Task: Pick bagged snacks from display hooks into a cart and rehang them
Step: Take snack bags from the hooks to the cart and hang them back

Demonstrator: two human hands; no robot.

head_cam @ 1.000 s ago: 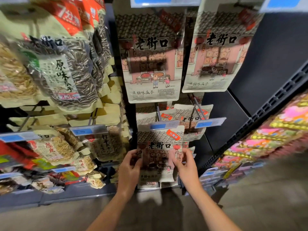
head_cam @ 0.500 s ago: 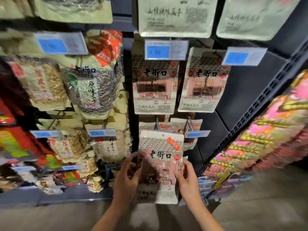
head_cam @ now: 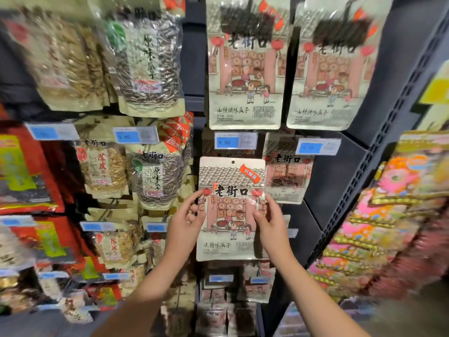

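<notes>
Retail shop, snack aisle; dark display rack (head_cam: 410,76) packed with hanging bagged snacks in rows, same product repeated; sunflower seed bags (head_cam: 150,59) on the left, illustrated seed packs (head_cam: 245,76) in the middle, bright pink and yellow packets (head_cam: 379,229) on the right shelving; blue price tags (head_cam: 235,141) clipped in front of each row, one reads 9.90; printed branding and barcode blocks on the packs; goods run from the top of view down toward the floor.
</notes>
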